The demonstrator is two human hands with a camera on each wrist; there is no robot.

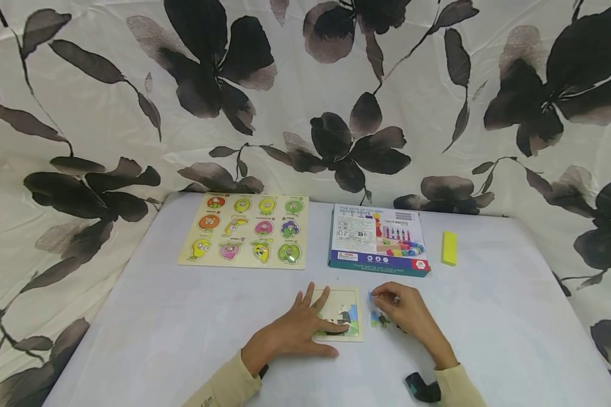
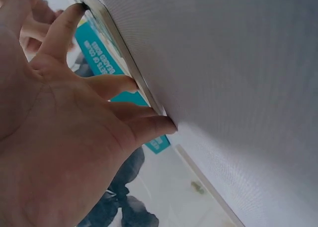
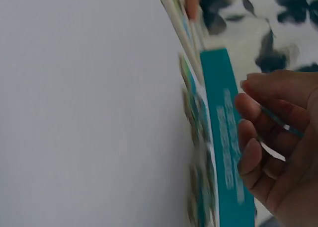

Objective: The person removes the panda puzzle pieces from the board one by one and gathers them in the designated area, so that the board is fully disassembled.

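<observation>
Your left hand (image 1: 299, 329), fingers spread and gripping nothing, rests on the part-filled jigsaw board (image 1: 338, 298), flat on the table (image 1: 514, 316) before you. Your right hand (image 1: 407, 312) curls above loose jigsaw pieces (image 1: 374, 320) just right of it; cannot tell whether it grasps one. Risk: sideways drag from the left fingers could dislodge seated pieces (image 1: 353, 316). Count: one jigsaw board, one twelve-fruit puzzle board (image 1: 246, 257), one Beaded Boxes carton (image 1: 356, 234), one yellow block (image 1: 449, 249); loose pieces partly hidden, uncounted.

A lane runs between fruit board (image 1: 246, 247) and box (image 1: 379, 240); left fingers (image 1: 333, 326) partly obstruct the puzzle tray (image 1: 340, 299).
</observation>
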